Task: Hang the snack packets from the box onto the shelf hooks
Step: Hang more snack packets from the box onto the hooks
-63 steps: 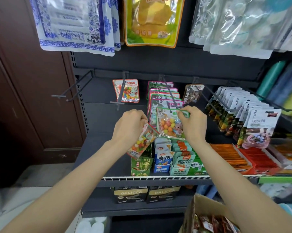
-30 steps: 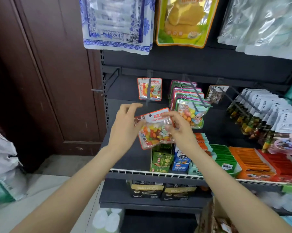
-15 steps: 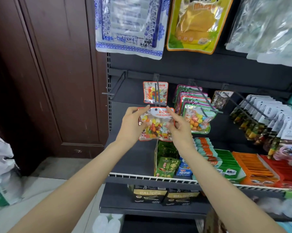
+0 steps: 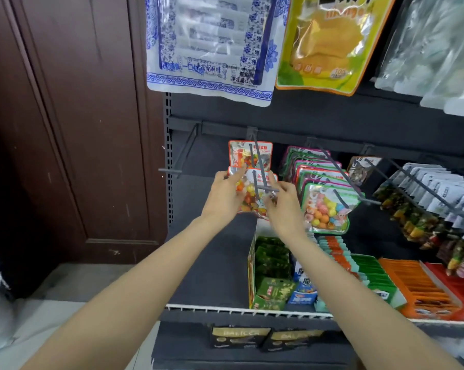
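Observation:
A red candy packet [image 4: 248, 193] with coloured sweets is held up at the front tip of a grey shelf hook [image 4: 263, 180]. My left hand [image 4: 223, 194] grips its left edge and my right hand [image 4: 281, 202] pinches its right edge. The hook's prongs cross in front of the packet's top. One matching red packet [image 4: 249, 153] hangs further back on the same hook. The source box is out of view.
An empty hook [image 4: 177, 166] juts out to the left. To the right hang a row of pink-green candy packets [image 4: 324, 204] and white packets [image 4: 433, 193]. Boxed snacks [image 4: 271, 276] stand on the shelf below. Large bags [image 4: 209, 46] hang above. A brown door [image 4: 73, 124] is at left.
Both hands have raised the red packet and carried it away from me to the hook's tip; earlier it was held lower in front of the shelf.

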